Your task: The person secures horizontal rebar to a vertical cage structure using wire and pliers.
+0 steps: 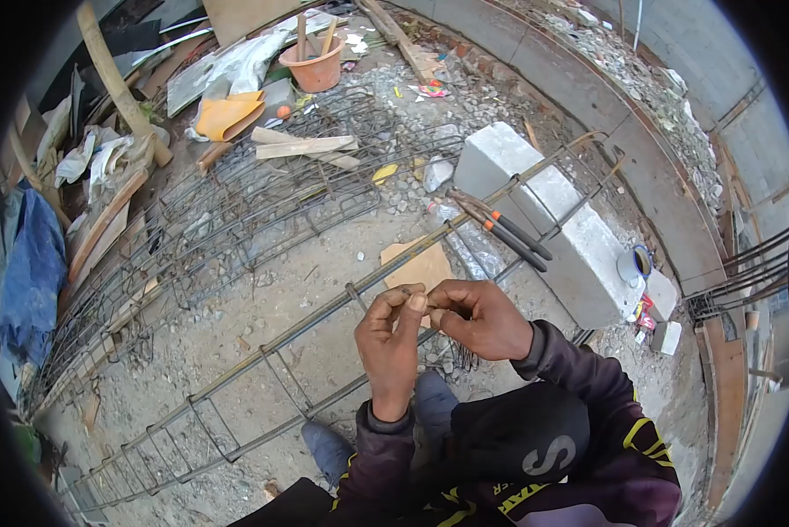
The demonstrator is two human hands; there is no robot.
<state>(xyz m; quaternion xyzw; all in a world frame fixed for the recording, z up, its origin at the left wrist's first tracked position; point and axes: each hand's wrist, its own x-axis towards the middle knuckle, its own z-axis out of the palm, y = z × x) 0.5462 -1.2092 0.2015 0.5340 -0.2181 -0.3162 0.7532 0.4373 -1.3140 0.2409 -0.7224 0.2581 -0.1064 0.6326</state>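
Observation:
My left hand [389,342] and my right hand [484,321] meet above a long rebar cage [263,351]. The fingertips of both are pinched close together, and what they hold is too small to make out. The cage runs from the lower left up to a white block [548,220], resting over it. Pincers with black and orange handles [513,239] lie across the bars, right of and above my hands. A bundle of thin dark wires [464,357] shows just under my right hand.
More rebar cages [236,211] lie at the left with wooden pieces [306,147] on top. An orange bucket [313,68] stands at the top. A blue-rimmed cup [633,263] rests by the block. Flat cardboard [412,263] lies beneath the near cage.

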